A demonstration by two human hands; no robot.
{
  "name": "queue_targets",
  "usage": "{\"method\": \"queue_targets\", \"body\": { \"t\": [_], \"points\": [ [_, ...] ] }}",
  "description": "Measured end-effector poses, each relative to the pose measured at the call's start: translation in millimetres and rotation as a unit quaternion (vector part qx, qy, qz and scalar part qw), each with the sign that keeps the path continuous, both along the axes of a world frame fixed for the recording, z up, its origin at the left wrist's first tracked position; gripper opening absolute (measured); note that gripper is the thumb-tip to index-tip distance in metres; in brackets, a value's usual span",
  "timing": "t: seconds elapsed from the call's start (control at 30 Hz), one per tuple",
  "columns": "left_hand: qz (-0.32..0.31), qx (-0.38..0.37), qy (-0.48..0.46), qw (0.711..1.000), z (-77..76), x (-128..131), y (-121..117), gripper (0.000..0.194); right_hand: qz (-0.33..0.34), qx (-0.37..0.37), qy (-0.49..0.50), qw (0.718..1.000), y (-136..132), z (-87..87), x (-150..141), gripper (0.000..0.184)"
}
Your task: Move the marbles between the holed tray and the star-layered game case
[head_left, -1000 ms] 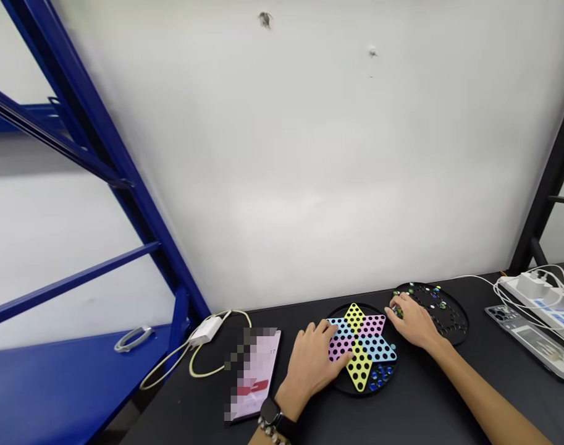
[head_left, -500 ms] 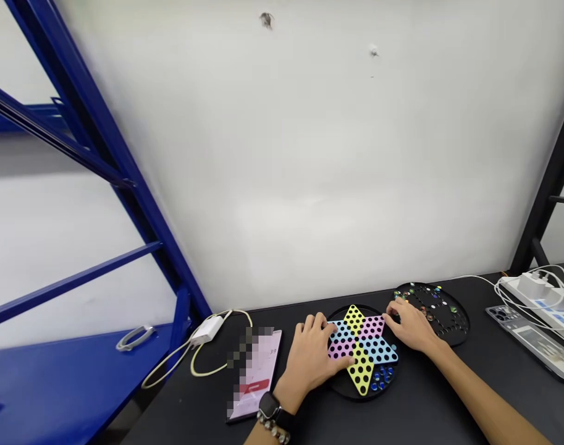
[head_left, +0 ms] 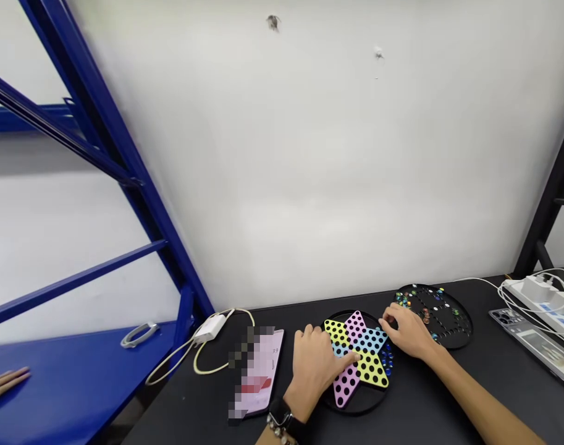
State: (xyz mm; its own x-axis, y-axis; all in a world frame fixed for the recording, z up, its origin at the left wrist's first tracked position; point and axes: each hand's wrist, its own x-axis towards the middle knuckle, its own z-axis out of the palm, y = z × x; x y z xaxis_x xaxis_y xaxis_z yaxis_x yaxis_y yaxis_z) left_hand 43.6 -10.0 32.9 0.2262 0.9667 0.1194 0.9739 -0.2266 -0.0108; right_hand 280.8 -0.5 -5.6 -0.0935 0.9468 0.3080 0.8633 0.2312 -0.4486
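Chinese checkers star lies on a round black base, the left hand spread open on it, pressing it down; the right hand half-curls beside a marble-dotted black board, its grip's contents hidden.

The black tabletop leaves a passage between the round marble board and the power strip, crossed only by a thin white cable; the right hand and its forearm bar the way from the front; the left hand sits just beside the pink-screened phone, leaving little gap; a charger and its looping cable crowd the left end, against the blue shelf upright.
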Motion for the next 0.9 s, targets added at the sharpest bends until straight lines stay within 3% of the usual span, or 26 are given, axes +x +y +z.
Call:
{"method": "queue_targets", "body": {
  "t": [0.4,0.67,0.9],
  "points": [
    [-0.035,-0.025,0.013,0.999,-3.9,12,-9,0.066,0.051,-0.018,-0.059,0.997,-6,-0.4,-16,0.023],
    [-0.033,-0.033,-0.008,0.999,-9.1,14,-9,0.059,-0.003,-0.026,-0.118,0.993,-7,-1.8,-24,0.023],
    [-0.031,-0.039,-0.013,0.999,-13.6,13,-8,0.054,-0.006,-0.063,-0.148,0.987,-3,-8.8,-28,0.030]
  ]
}}
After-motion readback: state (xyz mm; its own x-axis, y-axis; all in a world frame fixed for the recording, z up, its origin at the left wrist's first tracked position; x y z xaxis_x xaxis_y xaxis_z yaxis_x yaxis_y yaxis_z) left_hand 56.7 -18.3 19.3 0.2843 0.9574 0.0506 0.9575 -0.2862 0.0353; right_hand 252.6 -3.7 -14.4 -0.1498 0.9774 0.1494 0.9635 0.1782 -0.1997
